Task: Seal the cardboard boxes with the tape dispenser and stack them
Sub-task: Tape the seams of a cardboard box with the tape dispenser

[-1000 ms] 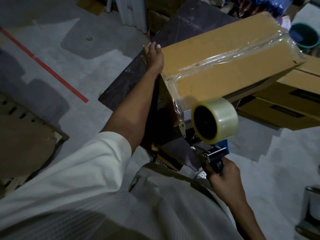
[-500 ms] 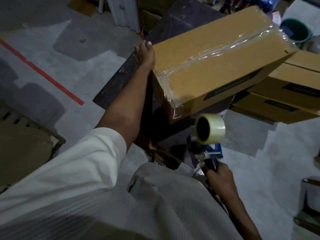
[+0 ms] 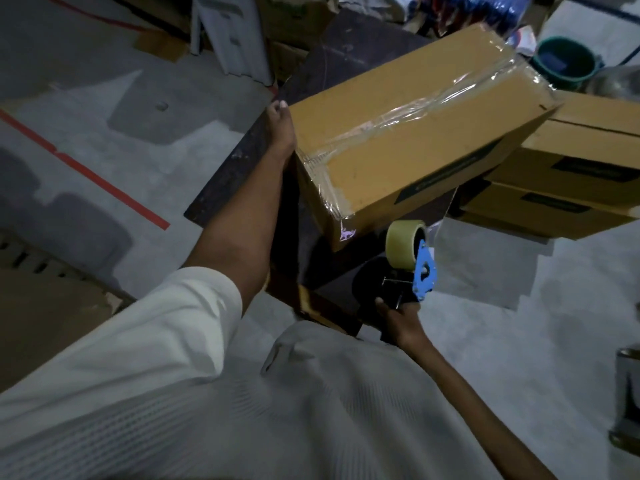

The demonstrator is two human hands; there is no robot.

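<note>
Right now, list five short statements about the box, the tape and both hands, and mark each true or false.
1. Clear tape runs along the top of the box. True.
2. The right hand grips the tape dispenser. True.
3. The tape dispenser is pressed on the box's top. False: it is held lower than the box's near corner, not on its top.
4. The left hand lies flat on the middle of the box's top. False: it presses against the box's left side.
5. A green bucket stands beyond the box. True.
</note>
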